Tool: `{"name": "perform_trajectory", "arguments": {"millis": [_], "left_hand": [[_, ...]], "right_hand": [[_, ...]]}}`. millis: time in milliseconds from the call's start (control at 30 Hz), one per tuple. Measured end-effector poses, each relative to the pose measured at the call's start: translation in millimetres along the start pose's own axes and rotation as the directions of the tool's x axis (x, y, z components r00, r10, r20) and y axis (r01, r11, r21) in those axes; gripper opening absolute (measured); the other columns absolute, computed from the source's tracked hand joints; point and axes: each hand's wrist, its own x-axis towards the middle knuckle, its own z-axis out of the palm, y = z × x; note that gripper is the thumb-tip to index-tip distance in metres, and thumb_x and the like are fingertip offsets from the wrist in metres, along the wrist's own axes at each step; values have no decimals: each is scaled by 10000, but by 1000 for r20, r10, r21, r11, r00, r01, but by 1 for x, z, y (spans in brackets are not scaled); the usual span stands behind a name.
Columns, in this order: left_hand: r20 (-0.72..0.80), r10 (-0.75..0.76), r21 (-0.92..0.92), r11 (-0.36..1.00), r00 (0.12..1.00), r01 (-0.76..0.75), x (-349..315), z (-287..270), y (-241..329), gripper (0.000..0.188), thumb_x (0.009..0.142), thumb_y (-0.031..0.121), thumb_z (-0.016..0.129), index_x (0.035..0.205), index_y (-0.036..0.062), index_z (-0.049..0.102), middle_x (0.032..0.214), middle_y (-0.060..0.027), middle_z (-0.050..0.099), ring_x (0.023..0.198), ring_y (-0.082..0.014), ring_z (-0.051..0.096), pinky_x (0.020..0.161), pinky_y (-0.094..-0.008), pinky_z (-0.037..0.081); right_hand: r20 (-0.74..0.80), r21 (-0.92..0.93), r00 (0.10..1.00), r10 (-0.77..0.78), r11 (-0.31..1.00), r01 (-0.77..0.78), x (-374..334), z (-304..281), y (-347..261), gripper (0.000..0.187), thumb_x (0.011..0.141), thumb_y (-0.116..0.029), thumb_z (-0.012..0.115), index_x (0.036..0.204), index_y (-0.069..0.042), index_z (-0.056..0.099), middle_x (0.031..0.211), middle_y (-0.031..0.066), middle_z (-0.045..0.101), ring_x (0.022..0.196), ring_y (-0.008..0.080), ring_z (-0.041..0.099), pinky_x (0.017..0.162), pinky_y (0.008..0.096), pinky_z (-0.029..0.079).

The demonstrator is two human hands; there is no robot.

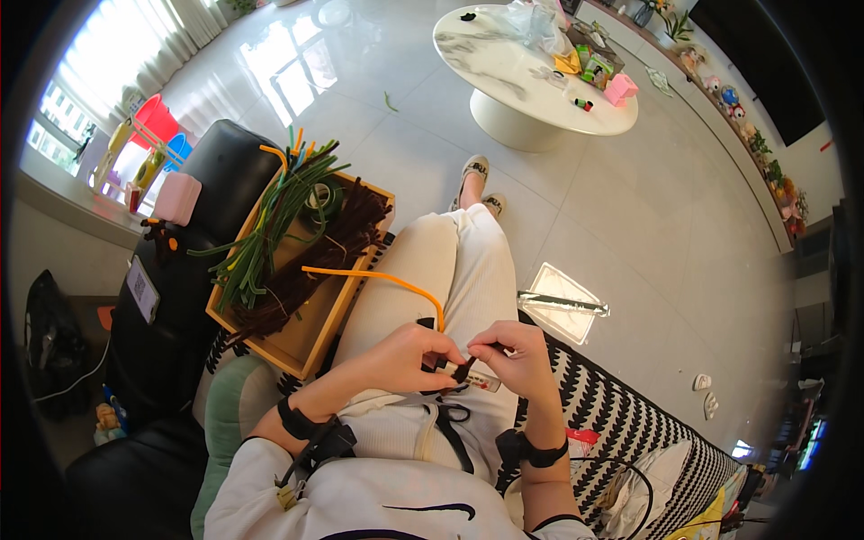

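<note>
Above my lap, my left hand (pixel 407 356) is closed, thumb and fingers pinched on one end of a short dark brown fuzzy stem (pixel 463 369). My right hand (pixel 517 353) pinches the other end between thumb and forefinger. Just under the hands lies a small whitish object (pixel 483 380) with print, partly hidden. An orange pipe cleaner (pixel 382 275) stretches from the tray across my thigh, and its bent end reaches my left hand. Left of my legs, a wooden tray (pixel 322 340) holds bundles of green pipe cleaners (pixel 261 243) and dark brown pipe cleaners (pixel 306 270).
A roll of green tape (pixel 319 196) lies in the tray. The black sofa (pixel 193 234) carries a pink case (pixel 177 198). Ahead stands a round marble-topped table (pixel 490 63) with bags and packets. A black-and-white patterned cover (pixel 621 405) lies at my right, with a cable on it.
</note>
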Motion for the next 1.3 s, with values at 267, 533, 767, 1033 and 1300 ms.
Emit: {"name": "perform_trajectory", "arguments": {"millis": [267, 533, 767, 1033, 1300], "left_hand": [[-43, -141, -355, 927, 989, 117, 1, 2, 16, 266, 725, -36, 733, 964, 5, 625, 920, -43, 641, 854, -122, 629, 743, -249, 518], [-216, 3, -381, 920, 976, -88, 0, 0, 2, 328, 732, -78, 709, 1045, 2, 656, 886, -60, 648, 835, -112, 623, 726, -232, 510], [-411, 98, 73, 995, 907, -75, 3, -7, 9, 255, 729, -28, 712, 976, -4, 655, 862, -87, 654, 775, -137, 630, 694, -254, 516], [-354, 271, 496, 866, 895, -65, 4, -4, 5, 264, 662, 4, 725, 917, 29, 660, 793, -110, 640, 709, -266, 619, 610, -323, 486], [-88, 226, 235, 951, 970, -201, 2, -11, 10, 240, 666, 6, 731, 897, 39, 676, 795, -97, 648, 721, -253, 626, 627, -323, 477]], "right_hand": [[30, 305, 984, 174, 936, -175, -7, 11, 15, 101, 771, -33, 713, 817, 27, 645, 703, 41, 637, 618, 57, 556, 564, 200, 443], [-82, 257, 989, 124, 961, -99, -14, 24, 18, 56, 824, -20, 644, 864, 19, 641, 690, 62, 615, 620, 81, 555, 558, 217, 440], [-164, -70, 986, -21, 998, 10, -18, 33, -2, 87, 793, -9, 649, 874, 16, 632, 754, 129, 636, 605, 226, 610, 535, 288, 463], [-128, -483, 971, -202, 868, 117, -11, 23, -24, 88, 723, -57, 683, 781, -56, 617, 636, 74, 542, 565, 275, 550, 519, 364, 429], [-4, -132, 1000, -22, 991, 22, 0, -3, -11, 56, 735, -29, 688, 766, -39, 643, 665, 73, 566, 578, 204, 550, 540, 285, 427]]}}
